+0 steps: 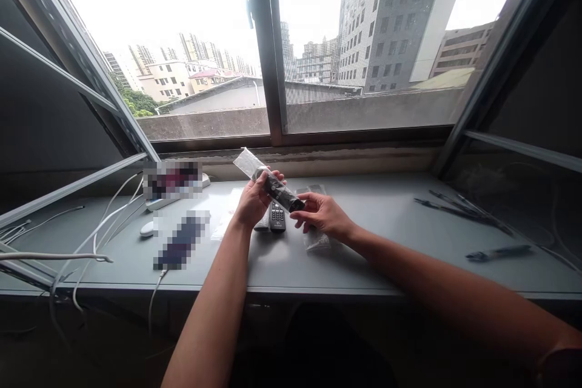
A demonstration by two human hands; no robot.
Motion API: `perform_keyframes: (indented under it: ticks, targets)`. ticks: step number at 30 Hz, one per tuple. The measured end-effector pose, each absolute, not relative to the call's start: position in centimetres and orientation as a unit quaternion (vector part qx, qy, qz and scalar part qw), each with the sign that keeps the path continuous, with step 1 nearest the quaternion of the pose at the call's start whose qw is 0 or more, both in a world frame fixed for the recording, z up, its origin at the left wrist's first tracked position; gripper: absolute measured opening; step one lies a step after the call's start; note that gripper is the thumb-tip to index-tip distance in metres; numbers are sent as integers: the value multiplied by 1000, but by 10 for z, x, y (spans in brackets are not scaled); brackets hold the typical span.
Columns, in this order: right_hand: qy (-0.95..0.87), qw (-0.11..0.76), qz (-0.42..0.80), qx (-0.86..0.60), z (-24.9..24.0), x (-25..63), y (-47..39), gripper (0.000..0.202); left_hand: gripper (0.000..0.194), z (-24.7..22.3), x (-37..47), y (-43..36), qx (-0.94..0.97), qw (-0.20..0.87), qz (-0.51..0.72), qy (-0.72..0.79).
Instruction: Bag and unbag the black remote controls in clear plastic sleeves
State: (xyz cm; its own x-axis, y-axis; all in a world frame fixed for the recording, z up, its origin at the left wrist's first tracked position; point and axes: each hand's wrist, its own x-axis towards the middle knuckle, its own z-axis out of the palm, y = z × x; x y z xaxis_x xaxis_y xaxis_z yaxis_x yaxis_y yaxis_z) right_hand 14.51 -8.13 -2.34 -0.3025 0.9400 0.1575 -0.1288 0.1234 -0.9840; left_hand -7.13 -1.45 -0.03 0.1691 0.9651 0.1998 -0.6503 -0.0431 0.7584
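Observation:
A black remote control (279,190) in a clear plastic bag (249,162) is held up slantwise above the desk. My left hand (255,199) is closed around its upper part, thumb on top. With thumb and fingers, my right hand (325,215) pinches its lower right end. Below the hands, another black remote (277,218) lies on the desk with its keypad showing. Beside that one is a further item in clear wrap (262,223), partly hidden by my left wrist. Under my right hand lies a clear plastic bag (317,244); what it contains is hard to make out.
The grey desk (386,206) runs along a window. At left are a blurred-out phone-like item (182,242) on a cable, a white mouse-like object (147,229), a power strip (168,199) and white cables (97,230). Pens (498,253) lie at right. Metal frames flank both sides.

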Motion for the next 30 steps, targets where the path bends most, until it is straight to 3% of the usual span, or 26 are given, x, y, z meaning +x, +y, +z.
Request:
perform_keyframes:
  ticks: [5, 13, 22, 26, 30]
  targets:
    - [-618, 460, 540, -338, -22, 146, -82, 59, 24, 1, -68, -20, 416, 686, 562, 202]
    - [-658, 440, 527, -310, -17, 145, -86, 61, 27, 2, -68, -21, 426, 674, 559, 227]
    - [-648, 459, 472, -383, -20, 149, -84, 38, 35, -5, -69, -26, 512, 706, 449, 193]
    - [-646, 449, 490, -375, -15, 149, -88, 46, 39, 1, -71, -24, 479, 683, 514, 201]
    - [-659, 449, 482, -363, -13, 146, -89, 45, 31, 6, -73, -21, 400, 670, 590, 207]
